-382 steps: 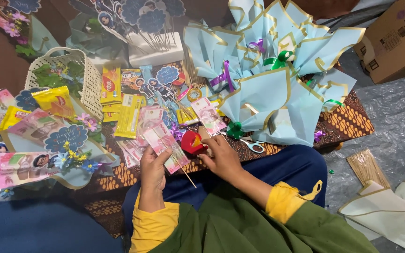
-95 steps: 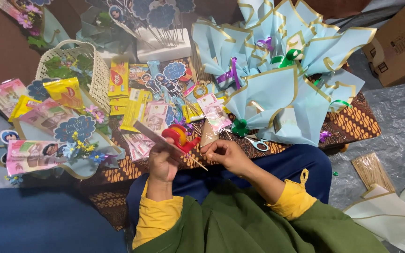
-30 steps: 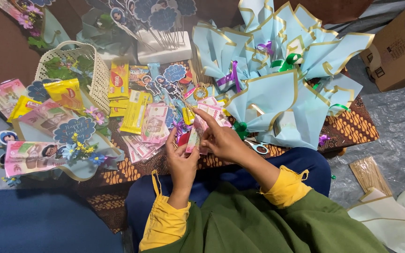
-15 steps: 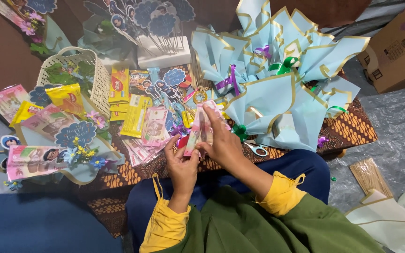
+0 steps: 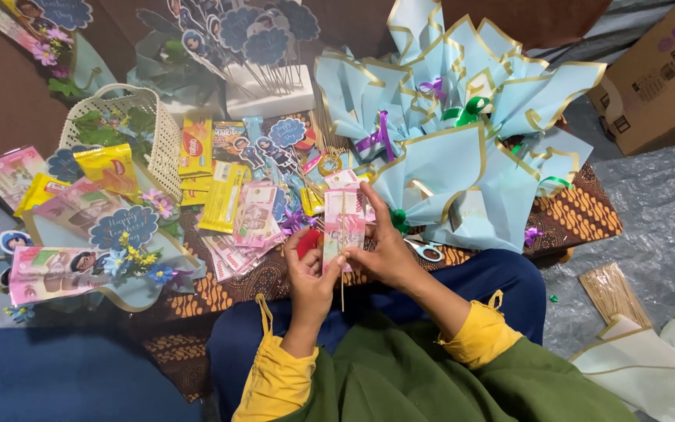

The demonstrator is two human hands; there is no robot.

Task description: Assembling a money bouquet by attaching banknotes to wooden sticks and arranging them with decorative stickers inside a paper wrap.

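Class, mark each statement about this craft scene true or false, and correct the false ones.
1. Both hands, the left hand and the right hand, hold a pink banknote against a thin wooden skewer. True.
2. The scissors are in the right hand. False: they lie on the batik cloth.
3. The wrapped bouquets are red. False: light blue with gold edges.
4. A white woven basket stands to the left. True.

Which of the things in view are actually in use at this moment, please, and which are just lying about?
In use: left hand, right hand, pink banknote, thin wooden stick.

Lying about: scissors, white basket, cardboard box, blue paper wraps.
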